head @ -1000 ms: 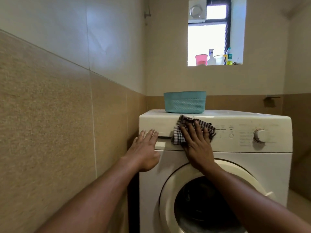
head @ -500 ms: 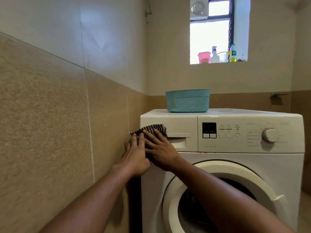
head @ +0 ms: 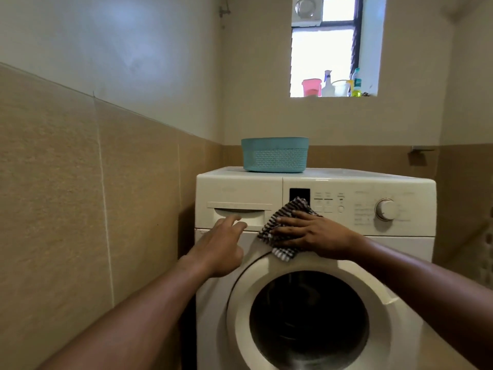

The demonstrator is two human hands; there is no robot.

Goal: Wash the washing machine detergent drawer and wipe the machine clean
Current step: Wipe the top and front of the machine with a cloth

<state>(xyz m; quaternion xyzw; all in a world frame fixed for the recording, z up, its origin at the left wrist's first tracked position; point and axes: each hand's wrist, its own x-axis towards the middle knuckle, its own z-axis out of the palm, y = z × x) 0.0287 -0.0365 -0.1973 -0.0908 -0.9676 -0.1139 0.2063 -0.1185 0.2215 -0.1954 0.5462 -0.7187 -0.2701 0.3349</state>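
Nearest the camera, both forearms reach in over the round door (head: 238, 316) of the washing machine (head: 212, 332), which is closed with its dark glass facing out. The left hand (head: 218, 247) hangs just in front of the detergent drawer (head: 240, 190), its grip loose and spread and holding nothing. Its fingers point at the handle recess, and whether they touch it cannot be told through the blur. The right hand (head: 314, 236) lies flat, fingers straight and together, pressing a checked cloth (head: 297, 207) against the seam where the control panel meets the front just above the door. The drawer sits fully in its slot at the panel's left end, so the step in hand looks like wiping the machine's face. The drawer may already have been washed and put back, or may not yet be out; the view does not settle that. The next move probably calls for a steady sweep of the cloth rightward toward the dial (head: 385, 209), working lightly round the buttons. Further back, a teal basket (head: 274, 156) stands on the machine's top and would need lifting to wipe beneath it. Beyond that, bottles (head: 328, 85) line the window sill.
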